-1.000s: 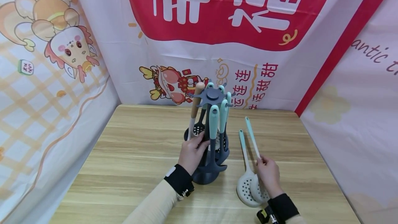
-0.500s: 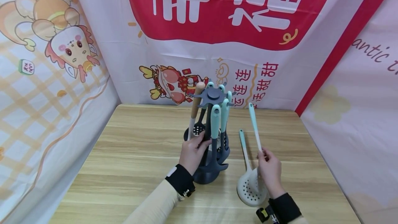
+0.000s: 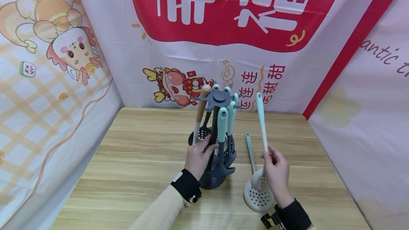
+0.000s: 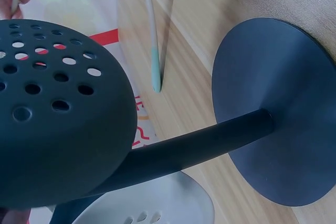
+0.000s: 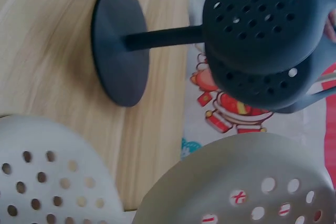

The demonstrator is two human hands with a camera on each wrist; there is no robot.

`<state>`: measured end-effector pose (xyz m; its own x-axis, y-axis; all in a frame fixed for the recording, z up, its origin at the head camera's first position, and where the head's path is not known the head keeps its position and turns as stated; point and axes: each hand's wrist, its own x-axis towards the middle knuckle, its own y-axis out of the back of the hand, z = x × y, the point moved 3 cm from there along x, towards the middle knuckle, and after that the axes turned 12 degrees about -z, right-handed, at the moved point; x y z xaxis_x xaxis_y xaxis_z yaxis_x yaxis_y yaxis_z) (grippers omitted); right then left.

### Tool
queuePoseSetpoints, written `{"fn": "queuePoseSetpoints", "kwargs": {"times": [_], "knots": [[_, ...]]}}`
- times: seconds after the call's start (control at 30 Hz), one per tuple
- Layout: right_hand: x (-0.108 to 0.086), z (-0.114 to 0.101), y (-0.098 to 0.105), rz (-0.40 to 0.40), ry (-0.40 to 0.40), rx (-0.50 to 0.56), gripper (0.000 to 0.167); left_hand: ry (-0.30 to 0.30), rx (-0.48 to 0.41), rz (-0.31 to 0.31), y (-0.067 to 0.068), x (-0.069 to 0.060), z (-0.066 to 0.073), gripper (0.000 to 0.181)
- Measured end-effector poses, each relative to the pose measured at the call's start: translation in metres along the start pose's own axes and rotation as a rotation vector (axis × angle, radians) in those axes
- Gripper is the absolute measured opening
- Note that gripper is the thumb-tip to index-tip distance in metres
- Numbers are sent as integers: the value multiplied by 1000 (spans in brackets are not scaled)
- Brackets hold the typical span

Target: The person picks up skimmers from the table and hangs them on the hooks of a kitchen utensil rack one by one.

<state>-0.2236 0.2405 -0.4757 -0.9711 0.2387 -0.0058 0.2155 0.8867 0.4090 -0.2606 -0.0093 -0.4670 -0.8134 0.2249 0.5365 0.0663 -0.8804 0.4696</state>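
My left hand point(image 3: 197, 158) grips the dark utensil stand point(image 3: 219, 97) around its middle, partly behind the hanging tools. In my right hand point(image 3: 277, 171) is a pale skimmer point(image 3: 262, 125), pinched by its shaft, mint handle pointing up. Its perforated head point(image 5: 236, 171) is lifted over a second pale skimmer point(image 3: 258, 198) lying on the table. On the stand hang several dark tools with mint handles, among them a dark skimmer point(image 4: 63, 114), plus a pale utensil with a wooden handle point(image 3: 200, 107). The left wrist view hides most of my left hand.
The stand's round base point(image 4: 278, 103) rests on the wood-grain table point(image 3: 143, 152). Printed cloth point(image 3: 127, 81) surrounds the back and both sides of the table. The lying skimmer's handle point(image 3: 249, 146) points toward the back edge.
My right hand has raised the pale skimmer off the lying one, bringing its handle more upright and higher. My left hand stays on the stand, which has turned slightly.
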Motion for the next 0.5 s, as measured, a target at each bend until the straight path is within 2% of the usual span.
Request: {"fn": "queuePoseSetpoints", "kwargs": {"times": [0.17, 0.5], "knots": [[-7, -11, -1, 23, 66, 63, 31, 1, -19, 2, -1, 0, 1, 30], [-26, -37, -1, 15, 189, 162, 29, -13, -36, 21, -3, 1, -1, 28]]}}
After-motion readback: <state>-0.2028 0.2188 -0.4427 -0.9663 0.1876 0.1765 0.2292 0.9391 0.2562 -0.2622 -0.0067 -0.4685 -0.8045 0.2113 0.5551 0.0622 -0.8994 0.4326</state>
